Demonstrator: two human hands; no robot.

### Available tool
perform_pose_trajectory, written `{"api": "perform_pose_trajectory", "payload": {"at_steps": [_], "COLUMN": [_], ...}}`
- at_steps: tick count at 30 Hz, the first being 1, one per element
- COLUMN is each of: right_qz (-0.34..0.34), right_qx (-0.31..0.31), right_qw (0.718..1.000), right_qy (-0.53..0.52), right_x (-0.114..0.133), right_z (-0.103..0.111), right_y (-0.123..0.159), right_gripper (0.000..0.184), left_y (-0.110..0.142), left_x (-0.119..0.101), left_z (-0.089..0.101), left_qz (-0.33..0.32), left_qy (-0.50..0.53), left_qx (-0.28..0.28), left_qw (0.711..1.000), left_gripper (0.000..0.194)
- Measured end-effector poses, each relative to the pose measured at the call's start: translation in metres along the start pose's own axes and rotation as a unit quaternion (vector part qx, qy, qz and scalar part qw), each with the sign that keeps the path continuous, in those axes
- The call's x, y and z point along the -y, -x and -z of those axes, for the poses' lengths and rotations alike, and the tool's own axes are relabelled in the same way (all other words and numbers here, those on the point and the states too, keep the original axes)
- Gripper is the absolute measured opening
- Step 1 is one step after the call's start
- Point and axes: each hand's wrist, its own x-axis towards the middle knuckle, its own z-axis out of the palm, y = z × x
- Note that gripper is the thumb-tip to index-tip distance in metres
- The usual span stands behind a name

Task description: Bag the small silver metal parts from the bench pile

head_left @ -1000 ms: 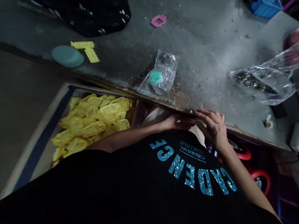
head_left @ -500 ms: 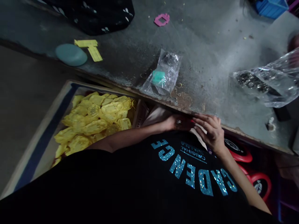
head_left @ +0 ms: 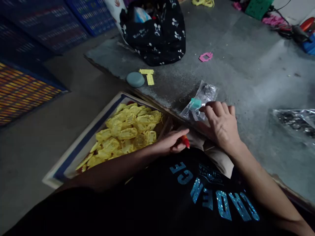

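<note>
Right hand (head_left: 222, 123) now beside bag (head_left: 206, 93); left hand (head_left: 169, 143), narrow grip around small orange-red piece (head_left: 185, 141)

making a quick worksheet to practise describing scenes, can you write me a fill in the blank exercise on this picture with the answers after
The hand holding the small red object is the person's ____ one.
The heaped pieces in the tray beside the table are coloured ____.
The flat frame near the black cloth bag is coloured ____.

Missing words: left; yellow; pink.
</note>
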Motion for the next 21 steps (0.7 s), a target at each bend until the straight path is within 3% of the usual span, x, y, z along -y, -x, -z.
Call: {"api": "perform_pose_trajectory", "payload": {"at_steps": [5, 9, 15, 21], "right_qz": [0.004, -0.040, -0.099, -0.137], "right_qx": [0.042, 0.033, -0.017, -0.007], "right_qw": [0.999, 0.995, 0.942, 0.871], "right_qy": [0.014, -0.083, -0.320, -0.471], "right_x": [-0.011, -0.023, -0.040, -0.070], "right_z": [-0.011, -0.011, 0.009, 0.033], "right_y": [-0.013, -0.019, -0.038, -0.063], "right_gripper": [0.011, 0.013, 0.009, 0.014], "left_y": [0.033, 0.039, 0.003, -0.035], "left_x": [-0.031, -0.079, -0.172, -0.220], "left_z": [-0.007, -0.027, -0.075, -0.109], "left_qz": [-0.062, -0.142, -0.307, -0.388], "left_qy": [0.024, 0.038, 0.003, -0.046], "left_qx": [-0.046, -0.055, -0.084, -0.091], "left_qw": [0.997, 0.988, 0.948, 0.916], "left_gripper": [0.064, 0.062, 0.071, 0.070]}}
